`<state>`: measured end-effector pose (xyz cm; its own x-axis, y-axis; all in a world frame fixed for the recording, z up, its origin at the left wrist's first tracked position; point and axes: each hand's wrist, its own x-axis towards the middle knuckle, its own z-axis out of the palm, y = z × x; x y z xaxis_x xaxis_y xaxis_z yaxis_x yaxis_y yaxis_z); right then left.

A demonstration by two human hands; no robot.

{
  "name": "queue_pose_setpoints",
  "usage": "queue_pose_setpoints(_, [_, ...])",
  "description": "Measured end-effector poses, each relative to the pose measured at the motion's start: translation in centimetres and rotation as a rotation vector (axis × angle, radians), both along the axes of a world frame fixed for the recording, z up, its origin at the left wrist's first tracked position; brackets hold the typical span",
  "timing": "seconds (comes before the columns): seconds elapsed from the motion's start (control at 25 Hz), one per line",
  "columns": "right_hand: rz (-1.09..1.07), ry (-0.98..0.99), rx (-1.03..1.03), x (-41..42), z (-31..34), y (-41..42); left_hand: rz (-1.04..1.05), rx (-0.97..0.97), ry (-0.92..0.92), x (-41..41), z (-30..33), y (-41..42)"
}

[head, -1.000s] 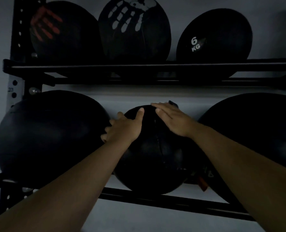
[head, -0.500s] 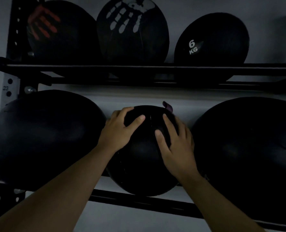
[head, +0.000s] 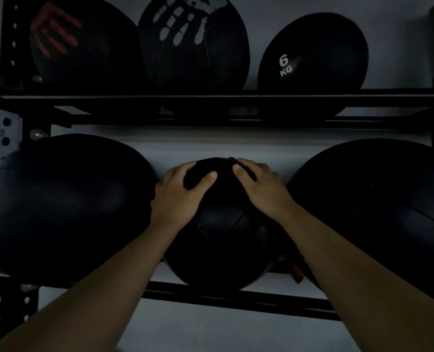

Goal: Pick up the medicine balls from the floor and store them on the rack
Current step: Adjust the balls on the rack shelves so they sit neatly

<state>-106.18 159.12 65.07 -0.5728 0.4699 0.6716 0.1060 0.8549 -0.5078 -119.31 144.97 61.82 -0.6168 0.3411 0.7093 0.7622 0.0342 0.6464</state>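
Note:
A black medicine ball (head: 223, 240) rests on the lower rails of the black rack (head: 210, 100), in the gap between two larger balls. My left hand (head: 179, 196) lies on its upper left, fingers curled over the top. My right hand (head: 261, 188) grips its upper right. Both hands hold this middle ball. A small dark tab pokes out at its top, beside my right fingers.
A big black ball (head: 63, 207) sits left and another (head: 378, 214) right on the lower shelf. Above are a ball with an orange hand print (head: 84, 41), one with a white hand print (head: 193, 41), and a 6 KG ball (head: 314, 57). A pale wall lies behind.
My right hand slid from the ball's front up to its upper right. My left hand stayed on the upper left. The ball turned a little and sits slightly to the right.

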Motion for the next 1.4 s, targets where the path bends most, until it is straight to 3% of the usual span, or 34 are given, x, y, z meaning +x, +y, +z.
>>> queue_pose_setpoints(0.48, [-0.077,0.055,-0.048,0.1,-0.6,-1.0,-0.02,-0.123,0.023,-0.3,1.1,-0.5])
queue_pose_setpoints(0.68, [-0.277,-0.114,0.082,0.0,1.3,-2.8,0.143,-0.455,0.201,-0.4,2.6,-3.0])
queue_pose_setpoints(0.84, [-0.263,-0.133,0.22,-3.0,2.3,-8.3,0.281,-0.429,0.257,-2.8,4.2,-7.4])
queue_pose_setpoints(1.04, [-0.156,-0.112,0.231,-9.3,3.1,-16.2,0.418,-0.46,0.401,-8.4,5.5,-14.7])
queue_pose_setpoints(1.24, [-0.112,-0.1,0.112,-17.4,1.8,-24.0,0.379,-0.351,0.215,-17.5,5.1,-24.0])
queue_pose_setpoints(1.4, [-0.228,-0.028,0.031,-21.5,-0.1,-27.2,0.105,-0.18,-0.054,-22.6,2.8,-27.2])
